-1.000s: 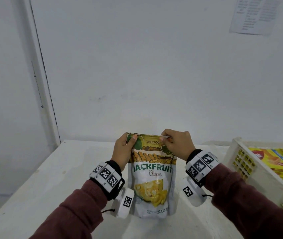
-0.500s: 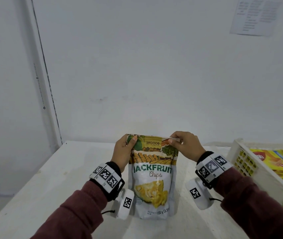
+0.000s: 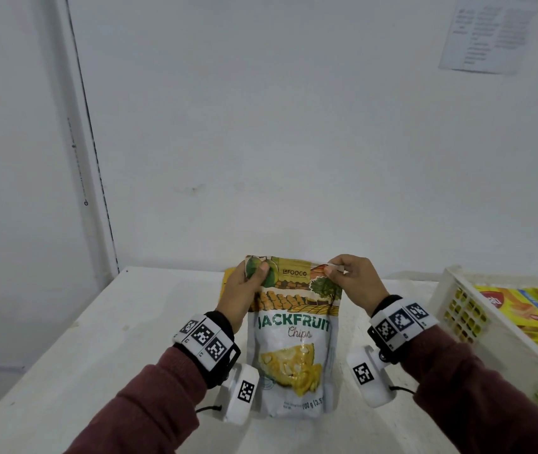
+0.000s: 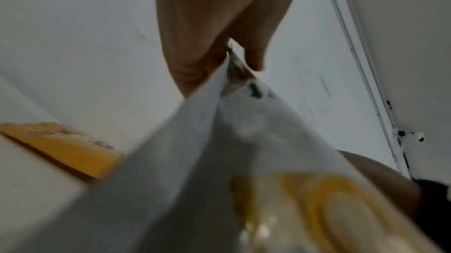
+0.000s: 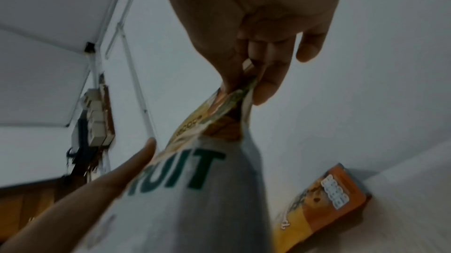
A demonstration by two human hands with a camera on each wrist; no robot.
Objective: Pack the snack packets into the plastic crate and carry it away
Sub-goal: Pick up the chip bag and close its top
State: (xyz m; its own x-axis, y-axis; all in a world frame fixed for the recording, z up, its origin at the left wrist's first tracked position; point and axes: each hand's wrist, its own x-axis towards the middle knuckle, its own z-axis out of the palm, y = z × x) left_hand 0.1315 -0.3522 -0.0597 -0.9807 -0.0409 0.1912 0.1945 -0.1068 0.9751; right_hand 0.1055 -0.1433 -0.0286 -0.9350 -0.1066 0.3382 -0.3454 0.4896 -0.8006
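While both hands pinch its top corners, the white-and-yellow jackfruit chips pouch [image 3: 293,335] stands upright over the white surface [image 3: 97,339], left hand [image 3: 241,290] and right hand [image 3: 352,283] fingers clamped on it. Beside it, right, the white plastic crate [image 3: 477,332] holds yellow snack packets [image 3: 529,309].

We hold the jackfruit chips pouch [image 3: 293,332] upright over the white table [image 3: 103,339], our left hand [image 3: 244,290] gripping its top left corner and our right hand [image 3: 352,280] pinching its top right corner. To the right of the pouch stands the white plastic crate [image 3: 477,326] with yellow snack packets [image 3: 529,309] inside. Behind the pouch, an orange packet [image 3: 229,273] peeks out by our left hand, and above and to the right of the pouch a printed sheet [image 3: 490,31] hangs on the wall.
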